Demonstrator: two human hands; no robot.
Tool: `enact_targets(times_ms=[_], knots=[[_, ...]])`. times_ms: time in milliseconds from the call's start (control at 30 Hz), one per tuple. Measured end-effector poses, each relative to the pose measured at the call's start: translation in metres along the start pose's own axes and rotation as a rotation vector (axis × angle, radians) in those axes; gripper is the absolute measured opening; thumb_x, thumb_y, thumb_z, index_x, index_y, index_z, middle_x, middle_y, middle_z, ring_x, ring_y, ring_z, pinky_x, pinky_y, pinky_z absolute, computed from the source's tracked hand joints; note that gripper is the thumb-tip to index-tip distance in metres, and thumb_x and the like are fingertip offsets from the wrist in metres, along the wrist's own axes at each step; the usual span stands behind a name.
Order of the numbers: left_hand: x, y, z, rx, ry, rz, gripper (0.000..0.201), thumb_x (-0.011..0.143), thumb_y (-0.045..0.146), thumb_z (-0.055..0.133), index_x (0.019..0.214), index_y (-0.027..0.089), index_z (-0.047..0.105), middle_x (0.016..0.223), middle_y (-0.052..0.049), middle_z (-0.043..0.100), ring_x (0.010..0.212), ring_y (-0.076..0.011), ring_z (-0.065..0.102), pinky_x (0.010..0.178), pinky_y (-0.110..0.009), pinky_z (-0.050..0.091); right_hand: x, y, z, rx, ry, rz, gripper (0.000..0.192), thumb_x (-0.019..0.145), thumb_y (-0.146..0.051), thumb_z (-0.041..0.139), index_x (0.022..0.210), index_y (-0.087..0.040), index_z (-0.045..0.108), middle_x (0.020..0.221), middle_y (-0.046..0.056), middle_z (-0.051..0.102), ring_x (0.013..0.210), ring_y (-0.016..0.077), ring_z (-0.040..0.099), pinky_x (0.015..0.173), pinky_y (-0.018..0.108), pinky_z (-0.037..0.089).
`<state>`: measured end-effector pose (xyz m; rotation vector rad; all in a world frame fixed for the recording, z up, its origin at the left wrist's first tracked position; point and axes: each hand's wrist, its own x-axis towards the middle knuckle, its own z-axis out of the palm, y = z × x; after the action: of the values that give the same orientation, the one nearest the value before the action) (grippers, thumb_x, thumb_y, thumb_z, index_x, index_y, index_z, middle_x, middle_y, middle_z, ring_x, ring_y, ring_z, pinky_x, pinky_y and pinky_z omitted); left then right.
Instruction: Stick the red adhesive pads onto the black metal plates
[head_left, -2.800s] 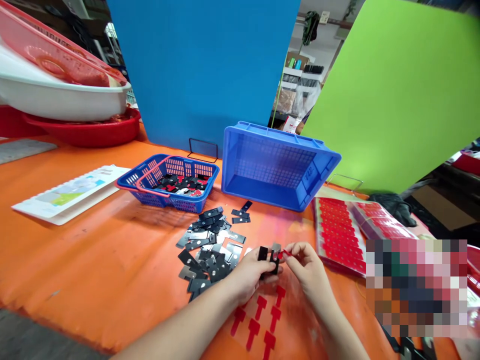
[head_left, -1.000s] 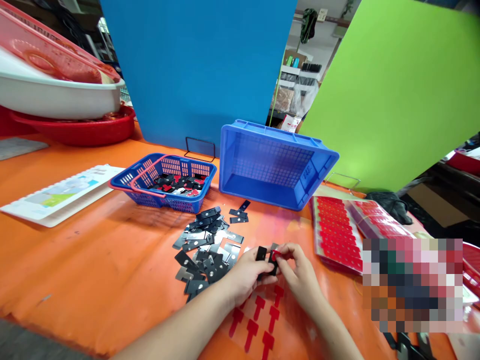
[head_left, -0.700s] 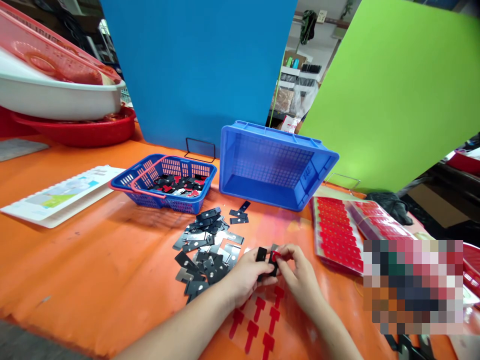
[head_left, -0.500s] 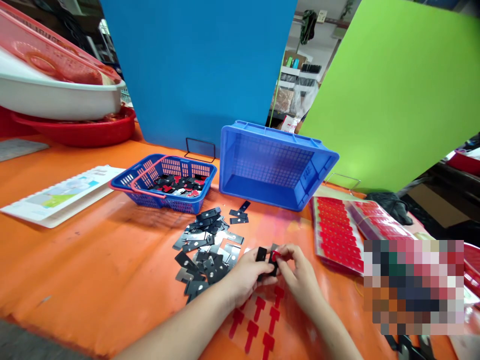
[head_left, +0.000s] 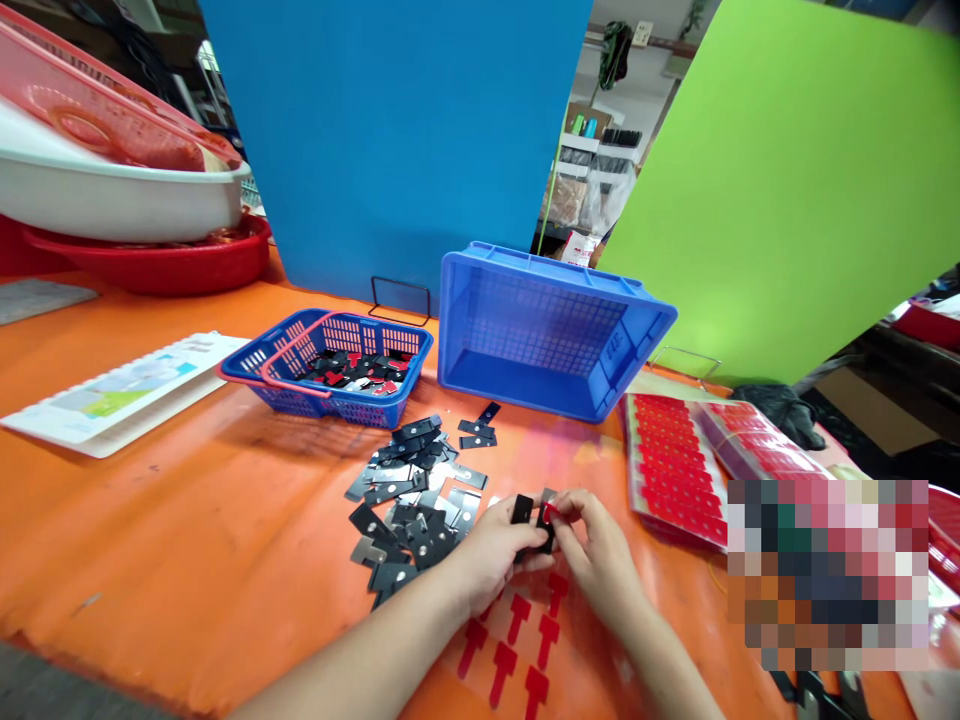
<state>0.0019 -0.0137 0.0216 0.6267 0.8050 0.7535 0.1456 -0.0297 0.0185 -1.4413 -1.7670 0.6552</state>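
Black strip [head_left: 549, 532], narrow and flat with a plain grey metallic upper end, stands nearly upright in the left hand [head_left: 499, 550], above the orange table cover [head_left: 262, 500]. From where I watch, its lower part looks dark and smooth, while a small red piece [head_left: 550, 513] shows bright against it near the top. I see the left thumb pressed over its front, the grip narrow; a second black strip [head_left: 523, 509] stands in the same hand, a little apart from the first. The right hand [head_left: 596, 540] pinches the red piece at the first strip's edge; fingers hide most of its outline, so I cannot tell its full shape. Red T-shaped tabs [head_left: 503, 661] lie just below the hands.
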Motion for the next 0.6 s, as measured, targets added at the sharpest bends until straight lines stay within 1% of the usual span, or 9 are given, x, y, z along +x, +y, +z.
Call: enact_targets(times_ms=[300, 467, 600], knots=[[0.0011, -0.0015, -0.0003, 0.011, -0.001, 0.014, 0.030, 0.062, 0.008, 0.056, 0.091, 0.017, 0.056, 0.081, -0.002, 0.054, 0.073, -0.0110, 0.052, 0.065, -0.024, 0.048, -0.0008, 0.0031, 0.0010, -0.129, -0.026, -0.076, 0.007, 0.078, -0.016, 0.042, 0.080, -0.022, 0.044, 0.083, 0.004, 0.054, 0.077, 0.0177, 0.052, 0.070, 0.031, 0.041], [0.0022, -0.0017, -0.0004, 0.037, -0.017, 0.022, 0.028, 0.062, 0.008, 0.055, 0.089, 0.015, 0.057, 0.083, -0.004, 0.055, 0.075, -0.0125, 0.052, 0.065, -0.025, 0.047, -0.0003, 0.0050, 0.0018, -0.139, -0.008, -0.073, 0.006, 0.077, -0.017, 0.044, 0.081, -0.022, 0.045, 0.083, 0.003, 0.055, 0.076, 0.0170, 0.052, 0.069, 0.029, 0.042], [0.0015, -0.0012, -0.0001, 0.045, -0.046, 0.056, 0.025, 0.062, 0.009, 0.054, 0.086, 0.015, 0.058, 0.081, -0.004, 0.056, 0.073, -0.0123, 0.052, 0.064, -0.024, 0.045, -0.0004, 0.0017, 0.0011, -0.124, -0.011, -0.059, 0.003, 0.078, -0.020, 0.045, 0.081, -0.022, 0.046, 0.080, 0.003, 0.054, 0.073, 0.0161, 0.052, 0.067, 0.028, 0.042]])
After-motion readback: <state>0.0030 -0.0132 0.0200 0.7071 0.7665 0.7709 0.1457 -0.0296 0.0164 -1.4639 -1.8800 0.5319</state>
